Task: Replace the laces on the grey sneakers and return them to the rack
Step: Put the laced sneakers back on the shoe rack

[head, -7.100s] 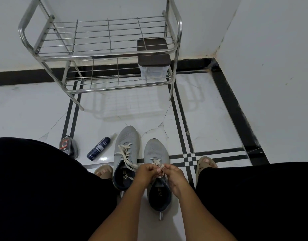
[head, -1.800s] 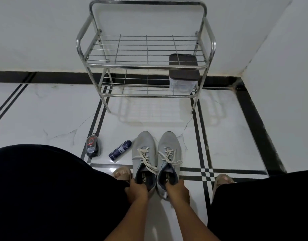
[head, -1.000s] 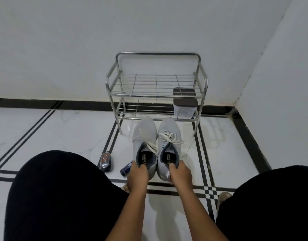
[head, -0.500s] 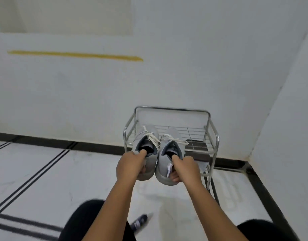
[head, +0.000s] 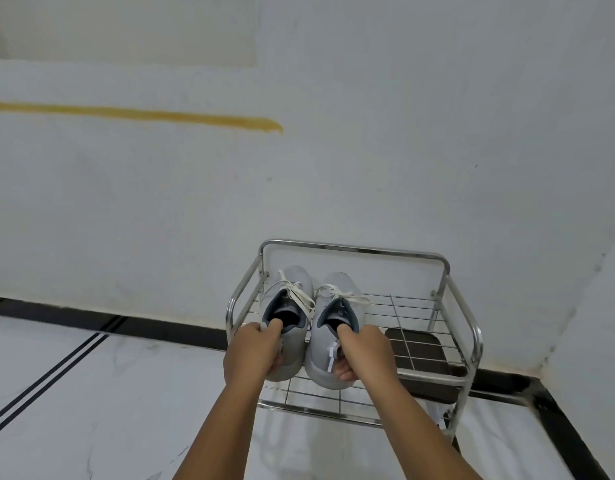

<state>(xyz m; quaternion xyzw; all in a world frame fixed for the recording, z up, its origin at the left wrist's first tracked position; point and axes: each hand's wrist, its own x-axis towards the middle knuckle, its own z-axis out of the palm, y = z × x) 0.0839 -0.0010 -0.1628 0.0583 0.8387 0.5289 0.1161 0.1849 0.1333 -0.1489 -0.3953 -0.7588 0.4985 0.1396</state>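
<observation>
The left hand holds the heel of the left grey sneaker and the right hand the right sneaker, both laced in cream, now over the metal rack's top shelf rather than before it.

Both arms outstretched, left hand & right hand curled, gripping
</observation>
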